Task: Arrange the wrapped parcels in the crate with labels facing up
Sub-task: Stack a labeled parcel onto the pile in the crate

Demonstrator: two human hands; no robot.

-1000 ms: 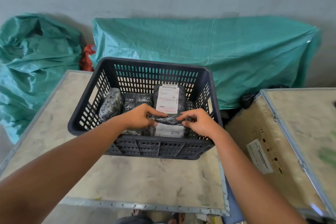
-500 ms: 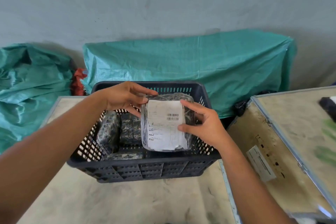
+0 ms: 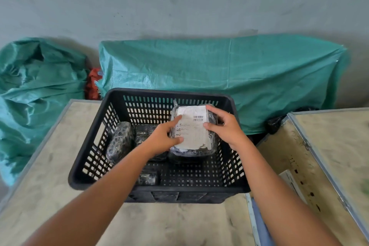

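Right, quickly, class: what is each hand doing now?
Left hand: open, resting on the labelled parcel.
Right hand: gripping that parcel's right edge.

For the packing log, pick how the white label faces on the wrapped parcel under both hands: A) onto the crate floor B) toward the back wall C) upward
C: the white paper label, barcode visible, tops the plastic-wrapped parcel the left hand touches and right hand grips in the black slotted crate.

This looks like a warehouse storage or dispatch room. A bare grey wall [image 3: 179, 6] has bulky green woven sacks [image 3: 219, 70] heaped along it. A metal-edged plywood tabletop [image 3: 50, 166] stands beside a similar plywood case [image 3: 329, 146]. A black slotted plastic crate [image 3: 159, 94] holds film-wrapped parcels, and one parcel [image 3: 191, 132] bears a barcoded shipping label.
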